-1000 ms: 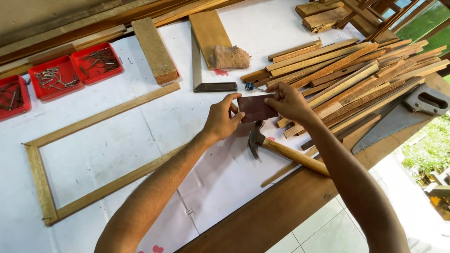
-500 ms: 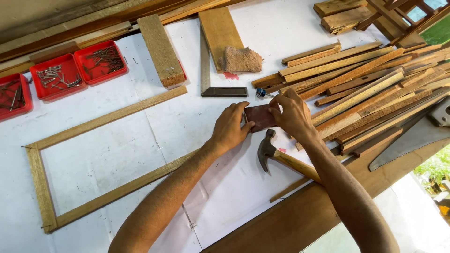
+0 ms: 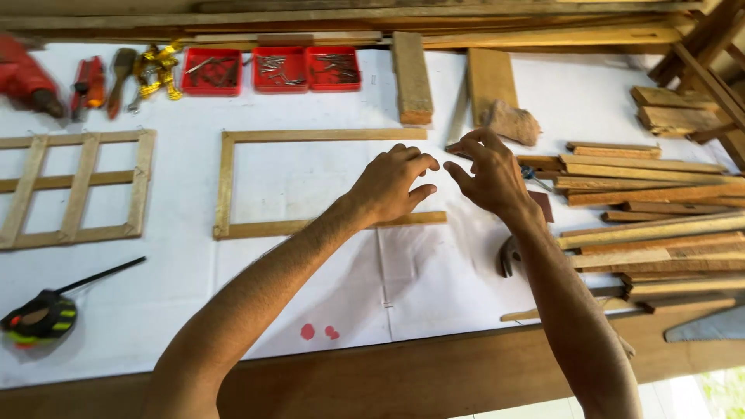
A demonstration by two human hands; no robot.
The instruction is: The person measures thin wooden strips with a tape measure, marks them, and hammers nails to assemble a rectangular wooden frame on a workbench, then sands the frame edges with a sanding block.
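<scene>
Both hands over the open right end of the frame, a three-sided strip frame lying flat on the white sheet, top rail, left rail and bottom rail in place, right side open. Left hand hovers palm down between the two rail ends, fingers loosely curled, holding nothing. Right hand just beside it, fingers half spread and bent, thumb toward the left hand, also empty; the two are near but not touching. Whether either hand touches the sheet, can't tell.

Under the right wrist: dark red card flat on the sheet, partly hidden. Hammer below that, head showing beside the forearm, handle mostly covered by the arm.

Behind the right hand: stone resting on a board. Wood block to its left, just above the top rail's end.

Right side: pile of strips lying roughly parallel. Saw at the bench edge, near corner.

Back row: three red trays with nails. Left of them brush, red drill.

Far left: lattice frame, flat. Tape measure near the front edge, blade extended.
</scene>
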